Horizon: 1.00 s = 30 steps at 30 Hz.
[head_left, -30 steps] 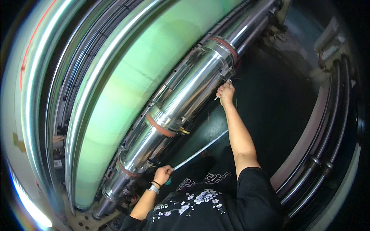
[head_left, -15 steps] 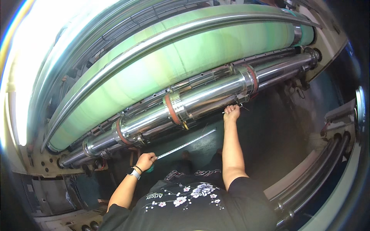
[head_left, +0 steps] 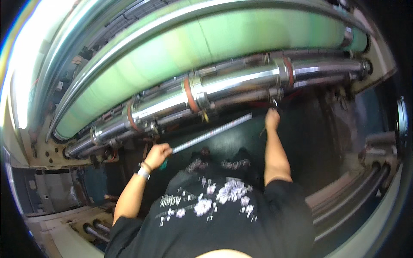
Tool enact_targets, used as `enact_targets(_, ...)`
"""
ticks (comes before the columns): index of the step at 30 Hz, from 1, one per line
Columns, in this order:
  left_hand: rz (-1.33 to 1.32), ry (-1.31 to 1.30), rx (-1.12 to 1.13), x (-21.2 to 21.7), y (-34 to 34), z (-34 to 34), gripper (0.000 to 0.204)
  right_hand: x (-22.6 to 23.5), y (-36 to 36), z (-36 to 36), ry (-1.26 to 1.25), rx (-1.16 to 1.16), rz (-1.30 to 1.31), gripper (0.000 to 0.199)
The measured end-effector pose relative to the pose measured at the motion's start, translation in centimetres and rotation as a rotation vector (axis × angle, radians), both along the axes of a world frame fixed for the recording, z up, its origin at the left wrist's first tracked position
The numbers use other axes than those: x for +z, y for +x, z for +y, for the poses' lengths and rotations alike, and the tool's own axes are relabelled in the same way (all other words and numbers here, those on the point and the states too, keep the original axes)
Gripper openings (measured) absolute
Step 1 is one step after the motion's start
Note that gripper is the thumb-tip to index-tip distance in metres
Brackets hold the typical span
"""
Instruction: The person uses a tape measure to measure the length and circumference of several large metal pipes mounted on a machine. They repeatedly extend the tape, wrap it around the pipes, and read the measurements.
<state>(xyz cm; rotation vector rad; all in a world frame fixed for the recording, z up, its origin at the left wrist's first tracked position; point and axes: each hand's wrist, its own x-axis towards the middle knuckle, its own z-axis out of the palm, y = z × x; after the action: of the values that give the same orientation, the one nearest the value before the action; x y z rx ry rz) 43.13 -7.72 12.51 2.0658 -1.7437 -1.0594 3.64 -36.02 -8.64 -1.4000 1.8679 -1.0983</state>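
My left hand (head_left: 158,155) is closed around a tape measure, whose pale blade (head_left: 211,133) sticks out to the right below the steel shaft. A bit of teal casing (head_left: 163,164) shows under the fingers. My right hand (head_left: 272,118) is raised at the underside of the shaft's right part, just below a metal clamp fitting (head_left: 275,93). Its fingers are closed, with something shiny at the fingertips and a thin dark end beneath the hand; blur hides what kind of thing it is. The polished steel shaft (head_left: 241,81) carries several collars with orange-red bands (head_left: 190,94).
Behind the shaft runs a large pale-green roller (head_left: 163,64), with a curved steel bar (head_left: 129,41) in front of it. Machine side frames (head_left: 380,64) stand at both ends. Dark pipes (head_left: 352,206) lie at the lower right. Dark green floor (head_left: 232,144) shows below.
The view has shifted, with the machine tilted differently. My right hand sits further right and higher, still under the shaft's clamp. The left hand keeps the tape measure with its blade out.
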Motion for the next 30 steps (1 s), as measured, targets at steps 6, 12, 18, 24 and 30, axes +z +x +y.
enact_targets(6,0.060,-0.005,-0.020,-3.3,-4.1,-3.1,0.019,-0.3,-4.9,1.2,0.146,0.070,0.168,0.035)
enact_targets(12,0.139,-0.038,-0.004,-4.5,-6.4,-5.3,0.018,-2.3,-1.0,2.8,0.089,-0.019,-0.504,0.038)
enact_targets(18,0.103,0.029,0.163,-3.7,-5.0,-0.9,0.017,2.4,4.6,3.9,0.202,-0.167,-1.247,0.037)
enact_targets(24,0.144,0.060,0.290,-3.0,-4.1,1.5,0.016,3.2,6.7,1.6,0.225,-0.182,-1.585,0.042)
enact_targets(30,0.200,-0.015,0.305,-2.3,-3.1,1.1,0.015,4.5,8.3,-0.4,0.158,-0.214,-1.875,0.043)
